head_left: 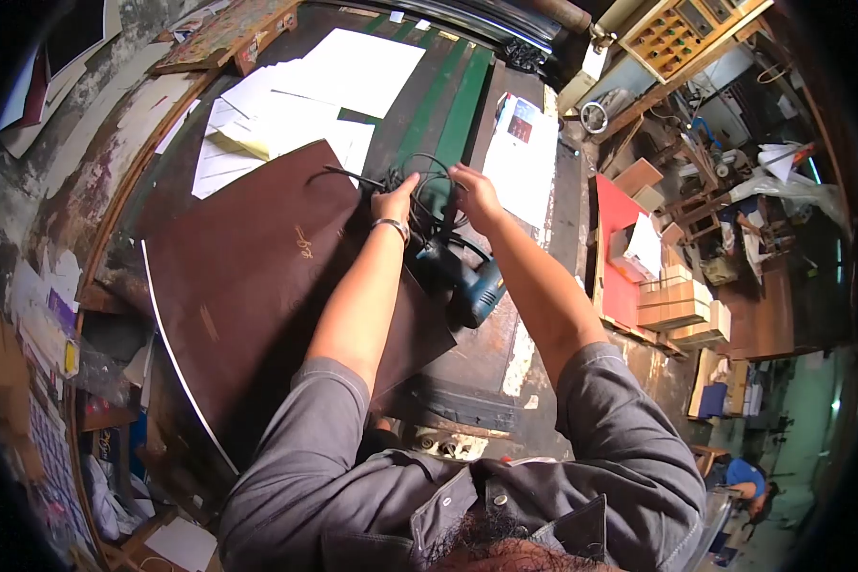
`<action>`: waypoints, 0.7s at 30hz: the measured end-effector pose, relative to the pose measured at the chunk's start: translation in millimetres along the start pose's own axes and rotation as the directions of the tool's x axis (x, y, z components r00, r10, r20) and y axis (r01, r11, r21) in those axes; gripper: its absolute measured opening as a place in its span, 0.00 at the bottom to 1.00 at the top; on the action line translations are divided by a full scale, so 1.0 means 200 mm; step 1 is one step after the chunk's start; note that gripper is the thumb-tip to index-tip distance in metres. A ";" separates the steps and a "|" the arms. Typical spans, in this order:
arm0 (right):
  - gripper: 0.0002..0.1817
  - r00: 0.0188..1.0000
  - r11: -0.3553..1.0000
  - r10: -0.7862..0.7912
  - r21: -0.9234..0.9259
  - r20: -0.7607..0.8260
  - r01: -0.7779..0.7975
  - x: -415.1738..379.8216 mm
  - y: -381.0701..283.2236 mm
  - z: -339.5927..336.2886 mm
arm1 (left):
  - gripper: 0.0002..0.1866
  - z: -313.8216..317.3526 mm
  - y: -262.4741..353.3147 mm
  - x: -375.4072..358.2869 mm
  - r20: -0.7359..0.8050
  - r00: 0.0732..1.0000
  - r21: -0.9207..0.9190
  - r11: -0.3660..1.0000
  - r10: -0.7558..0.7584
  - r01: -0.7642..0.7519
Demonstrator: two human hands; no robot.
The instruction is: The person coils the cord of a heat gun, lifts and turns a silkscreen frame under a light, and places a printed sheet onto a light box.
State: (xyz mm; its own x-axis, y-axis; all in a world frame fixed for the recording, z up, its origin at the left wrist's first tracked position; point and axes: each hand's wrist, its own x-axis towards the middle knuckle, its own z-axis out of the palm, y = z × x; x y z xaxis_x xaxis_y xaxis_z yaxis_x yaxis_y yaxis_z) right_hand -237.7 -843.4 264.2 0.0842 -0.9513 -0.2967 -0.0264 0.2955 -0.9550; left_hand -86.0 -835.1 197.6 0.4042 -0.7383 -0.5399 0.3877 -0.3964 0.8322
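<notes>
A coiled black cable [429, 172] runs between my two hands above the dark workbench. My left hand [394, 205] has its fingers closed on the left side of the coil, and a metal band circles that wrist. On the right side of the coil, my right hand [477, 198] pinches the cable. Just below the hands lies a blue-green power tool [477, 291] with a dark body. A large dark brown sheet [257, 276] lies to the left, its top right corner near my left hand.
White papers [353, 71] are spread at the back left, and another printed sheet [524, 153] lies right of the cable. Cardboard-coloured boxes [675, 303] stand beside a red surface [620, 257] at the right. A person in blue [744, 477] is far off at the lower right.
</notes>
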 end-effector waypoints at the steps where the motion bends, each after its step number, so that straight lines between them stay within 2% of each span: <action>1: 0.45 0.998 0.984 -0.048 0.171 0.033 0.042 0.01 -0.01 0.03 | 0.54 0.01 -0.03 0.04 -0.048 0.997 0.025 0.998 0.060 -0.059; 2: 0.43 0.994 0.939 -0.096 0.335 0.058 0.071 0.02 -0.01 0.05 | 0.54 0.02 -0.06 0.09 -0.048 0.998 0.032 0.999 0.035 -0.033; 3: 0.40 0.992 0.966 -0.100 0.247 0.078 0.078 0.06 -0.01 0.05 | 0.55 0.02 -0.10 0.13 -0.048 0.999 0.039 0.999 0.006 -0.004; 4: 0.39 0.965 0.967 -0.228 -0.085 0.132 0.240 0.09 0.03 0.06 | 0.56 0.01 -0.10 0.13 -0.047 0.999 0.048 0.999 -0.022 0.024; 5: 0.39 0.973 0.772 -0.204 -0.592 0.112 0.230 0.12 0.08 0.07 | 0.57 0.01 -0.10 0.13 -0.023 1.000 0.046 0.999 0.006 -0.005; 6: 0.40 0.977 0.350 -0.194 -0.925 0.086 0.151 0.13 0.12 0.08 | 0.57 0.00 -0.07 0.10 -0.029 1.000 0.036 0.999 0.008 -0.007; 7: 0.44 0.993 0.162 -0.061 -0.981 0.100 0.108 0.11 0.12 0.09 | 0.57 0.00 -0.05 0.07 -0.037 0.999 0.027 1.000 0.009 -0.008; 8: 0.43 0.986 0.122 -0.124 -0.984 0.115 0.130 0.07 0.14 0.10 | 0.57 0.00 -0.03 0.04 -0.048 0.999 0.018 1.000 0.008 -0.007; 10: 0.42 0.957 0.034 -0.243 -0.984 0.160 0.173 0.01 0.19 0.08 | 0.59 -0.01 0.00 -0.01 -0.011 1.000 -0.146 0.989 0.004 -0.005; 11: 0.41 0.955 0.077 -0.254 -0.981 0.151 0.176 0.00 0.18 0.06 | 0.59 -0.01 0.01 -0.05 -0.006 1.000 -0.234 0.972 0.030 -0.031; 12: 0.37 0.934 0.189 -0.330 -0.960 0.136 0.207 -0.01 0.15 0.05 | 0.60 -0.02 0.02 -0.07 -0.022 0.998 -0.326 0.943 0.061 -0.065; 13: 0.32 0.939 0.429 -0.342 -0.883 0.036 0.190 -0.05 0.11 0.06 | 0.59 -0.02 0.00 -0.06 -0.027 0.994 -0.327 0.939 0.102 -0.105; 14: 0.30 0.875 0.494 -0.484 -0.825 0.002 0.275 0.06 0.23 -0.01 | 0.58 -0.05 0.03 -0.12 -0.031 0.993 -0.296 0.948 0.116 -0.120; 16: 0.27 0.839 0.596 -0.544 -0.704 0.001 0.387 -0.05 0.12 -0.03 | 0.56 -0.12 0.11 -0.27 -0.034 0.989 -0.251 0.957 0.145 -0.149; 19: 0.23 0.861 0.703 -0.507 -0.591 -0.026 0.396 -0.27 0.02 -0.06 | 0.52 -0.19 0.14 -0.47 -0.079 0.965 -0.253 0.931 0.250 -0.262; 20: 0.22 0.840 0.675 -0.542 -0.586 0.020 0.449 -0.29 0.06 -0.14 | 0.51 -0.22 0.13 -0.54 -0.060 0.955 -0.271 0.916 0.290 -0.295; 21: 0.22 0.853 0.723 -0.521 -0.537 -0.013 0.434 -0.38 0.08 -0.16 | 0.50 -0.25 0.10 -0.61 -0.043 0.940 -0.313 0.889 0.339 -0.334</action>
State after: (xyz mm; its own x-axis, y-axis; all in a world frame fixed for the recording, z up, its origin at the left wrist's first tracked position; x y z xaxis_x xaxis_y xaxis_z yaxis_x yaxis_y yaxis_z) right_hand -276.0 -768.9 270.6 0.0729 -0.9669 0.2445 -0.5175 -0.2462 -0.8195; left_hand -86.7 -726.5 273.4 0.5467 -0.8048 -0.2311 0.4684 0.0651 0.8811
